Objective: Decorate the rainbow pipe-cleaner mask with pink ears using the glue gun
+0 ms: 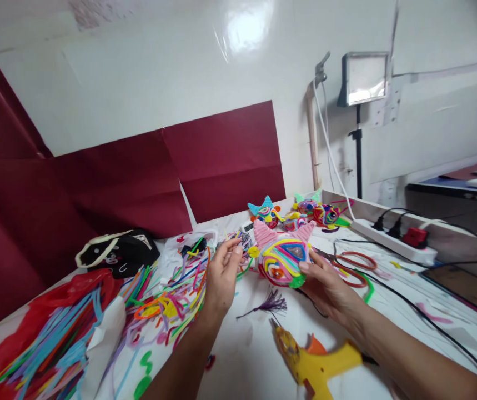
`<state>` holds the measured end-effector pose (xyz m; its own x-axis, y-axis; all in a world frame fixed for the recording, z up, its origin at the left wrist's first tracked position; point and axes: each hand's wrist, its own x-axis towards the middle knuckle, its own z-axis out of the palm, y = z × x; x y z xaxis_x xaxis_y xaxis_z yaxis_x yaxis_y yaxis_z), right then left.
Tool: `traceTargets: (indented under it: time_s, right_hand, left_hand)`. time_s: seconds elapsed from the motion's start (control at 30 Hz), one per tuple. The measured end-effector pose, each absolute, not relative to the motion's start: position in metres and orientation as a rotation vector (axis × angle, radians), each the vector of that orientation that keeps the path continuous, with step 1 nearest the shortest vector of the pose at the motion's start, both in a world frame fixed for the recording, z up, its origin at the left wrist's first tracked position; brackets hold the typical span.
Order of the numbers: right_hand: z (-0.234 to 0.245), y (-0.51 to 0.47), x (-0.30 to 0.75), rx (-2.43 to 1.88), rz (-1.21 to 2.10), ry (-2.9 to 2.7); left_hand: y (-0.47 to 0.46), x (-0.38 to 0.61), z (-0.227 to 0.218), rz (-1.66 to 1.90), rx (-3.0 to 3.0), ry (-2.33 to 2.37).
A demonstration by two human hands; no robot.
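My right hand [332,289] is wrapped round the right side of a colourful pipe-cleaner fish [277,266]. The fish has pink pointed fins on top, striped swirls, an orange eye and a green patch below. Just left of its yellow tip is my left hand [224,272], fingers loosely bent and thumb a little apart; nothing plainly shows in them. Below the fish, a purple tassel [274,304] lies on the white table. A yellow hot glue gun [315,361] rests nearer me, its nozzle pointing towards the tassel.
Orange-handled scissors [357,261] lie right of the fish. Several similar pipe-cleaner fish [267,212] stand behind. A white power strip [394,241] with trailing black cables is on the right. Loose pipe cleaners [175,297], a red bag [71,289] and a black pouch [124,253] cover the left.
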<state>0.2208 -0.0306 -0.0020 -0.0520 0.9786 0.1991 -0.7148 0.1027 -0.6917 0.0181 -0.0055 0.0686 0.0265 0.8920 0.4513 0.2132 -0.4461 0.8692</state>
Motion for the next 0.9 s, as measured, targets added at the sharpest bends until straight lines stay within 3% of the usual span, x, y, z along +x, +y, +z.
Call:
traceTargets:
  time_s: [0.23, 0.47, 0.9]
  right_hand:
    - [0.005, -0.028, 0.221, -0.489, 1.381, -0.705]
    - [0.011, -0.028, 0.220, -0.437, 1.376, -0.697]
    - [0.005, -0.033, 0.216, -0.558, 1.372, -0.725]
  left_hand:
    - [0.007, 0.026, 0.040, 1.415, 1.257, 0.954]
    - [-0.012, 0.045, 0.019, 1.145, 1.211, 0.611]
    - [-0.035, 0.059, 0.007, 1.158, 1.063, 0.646]
